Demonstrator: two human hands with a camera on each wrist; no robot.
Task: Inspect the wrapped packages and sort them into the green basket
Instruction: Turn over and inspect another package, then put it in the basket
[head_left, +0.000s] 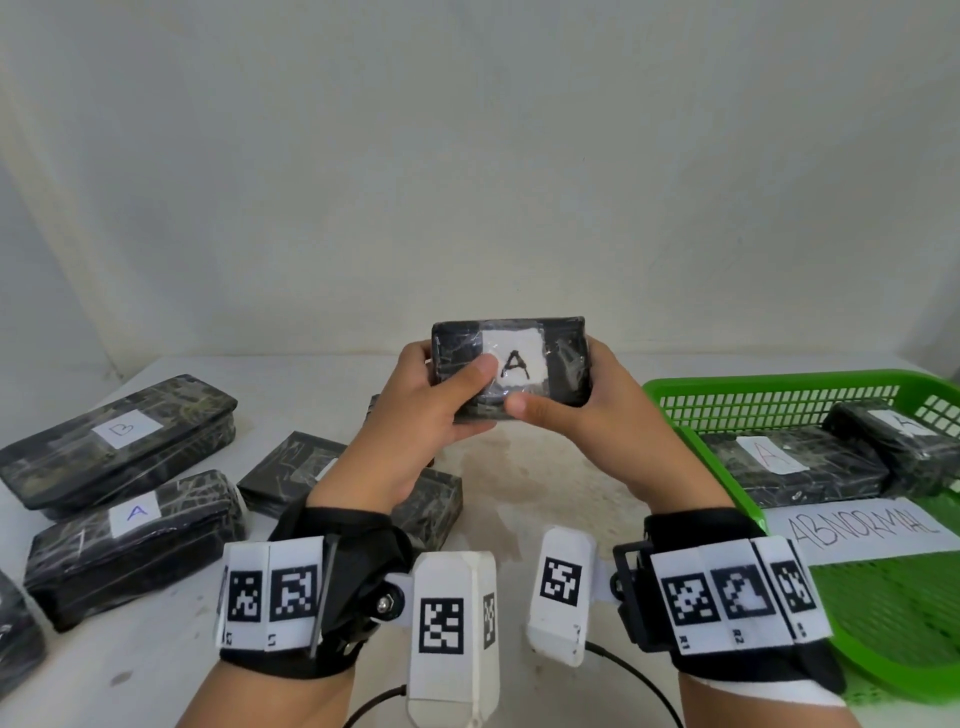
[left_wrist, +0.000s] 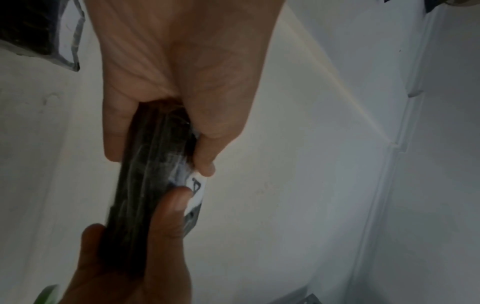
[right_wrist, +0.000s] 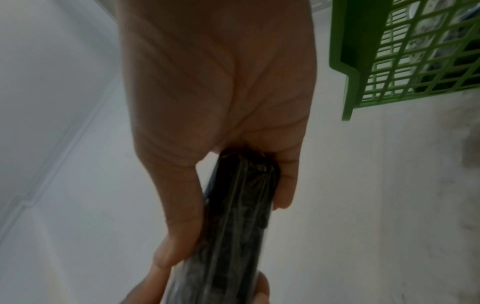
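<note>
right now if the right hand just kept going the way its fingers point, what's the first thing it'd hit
The right hand points leftward across the held package, which it already grips, so it would press that package into the left hand gripping the other end. Beyond them the line is hard to judge.

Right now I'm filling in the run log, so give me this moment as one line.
stage: inspecting | held: package labelled A | left hand: holds it | right hand: holds it | green basket: two packages inside
</note>
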